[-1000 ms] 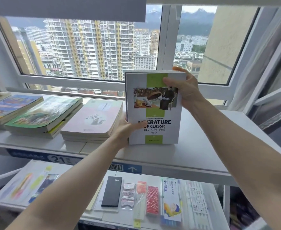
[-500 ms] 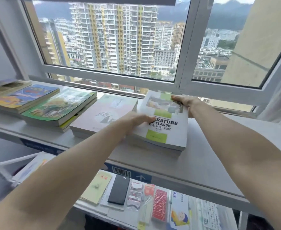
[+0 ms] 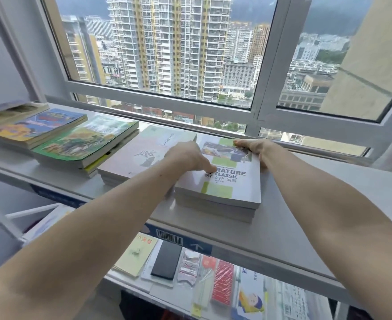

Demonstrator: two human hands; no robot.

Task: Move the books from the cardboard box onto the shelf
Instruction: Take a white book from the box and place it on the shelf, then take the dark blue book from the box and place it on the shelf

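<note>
So a second ago the white book [image 3: 225, 174] was standing upright on the shelf [image 3: 283, 227]; now it's lying flat, cover up, on top of a short stack of other books at the right end of the row. Half a second back it was already tipped down, and since then it has settled square on the pile.

Left hand [image 3: 185, 158] sits on the left part of the cover, fingers curled down with a fingertip pressing right on the printed title, so its grip is more of a press from above than a wrap. Right hand [image 3: 255, 147] is at the far top-right corner of the book, thumb lying along the top edge and the fingers tucked around the right side, so that grip is closed on the corner. The book lies between the two hands, mostly nearer me than either of them.

Just left of it, touching or almost, is the pink book [image 3: 142, 155] on its own pile, then the green book [image 3: 86, 139], then a blue book [image 3: 40, 123] stack further left. Behind everything is the window [image 3: 266, 65] with tower blocks outside. Under the shelf there's a lower shelf with a black notebook [image 3: 166, 259], a red packet [image 3: 222, 282] and some other stationery, kind of blurry.
</note>
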